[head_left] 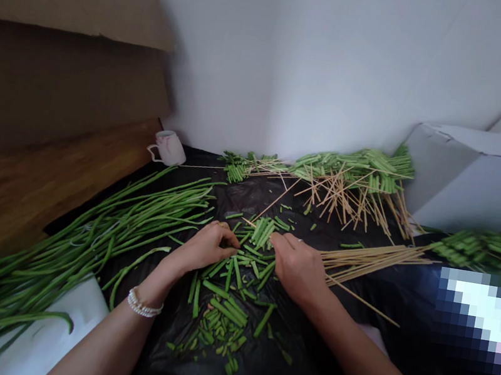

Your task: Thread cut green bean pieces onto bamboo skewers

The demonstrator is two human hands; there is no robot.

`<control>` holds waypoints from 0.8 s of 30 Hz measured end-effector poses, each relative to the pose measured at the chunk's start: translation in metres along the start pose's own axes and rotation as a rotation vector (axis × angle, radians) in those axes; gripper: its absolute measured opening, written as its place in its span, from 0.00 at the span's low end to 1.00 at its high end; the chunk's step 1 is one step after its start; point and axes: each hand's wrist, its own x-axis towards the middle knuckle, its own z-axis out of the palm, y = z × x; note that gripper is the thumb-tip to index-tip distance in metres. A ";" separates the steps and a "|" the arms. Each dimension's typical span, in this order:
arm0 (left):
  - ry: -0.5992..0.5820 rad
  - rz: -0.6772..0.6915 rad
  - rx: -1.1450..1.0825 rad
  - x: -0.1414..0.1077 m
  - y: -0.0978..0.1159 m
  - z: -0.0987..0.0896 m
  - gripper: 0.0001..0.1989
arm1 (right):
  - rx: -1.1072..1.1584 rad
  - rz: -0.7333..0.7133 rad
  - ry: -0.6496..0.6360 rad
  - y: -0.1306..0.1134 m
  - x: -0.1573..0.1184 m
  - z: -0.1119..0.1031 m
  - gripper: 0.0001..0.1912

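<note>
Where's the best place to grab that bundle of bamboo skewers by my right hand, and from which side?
Probably the narrower end of the bamboo skewers, coming from above and the right, away from your right hand. The sticks lie close and nearly parallel there, so one grip should gather them; toward your hand they fan apart.

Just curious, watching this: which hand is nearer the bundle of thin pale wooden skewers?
The right hand, at the bundle's near end. The left hand lies farther off, on the other side of the chopped green beans.

Home-like indoor corner: black plastic sheet (321, 370), wooden counter (16, 195), cardboard box (59, 75), white mug (169, 148), plain white wall (299, 62).
</note>
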 end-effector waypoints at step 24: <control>0.257 -0.406 -1.586 0.008 0.003 -0.001 0.06 | 0.013 -0.015 -0.002 -0.006 -0.001 -0.005 0.12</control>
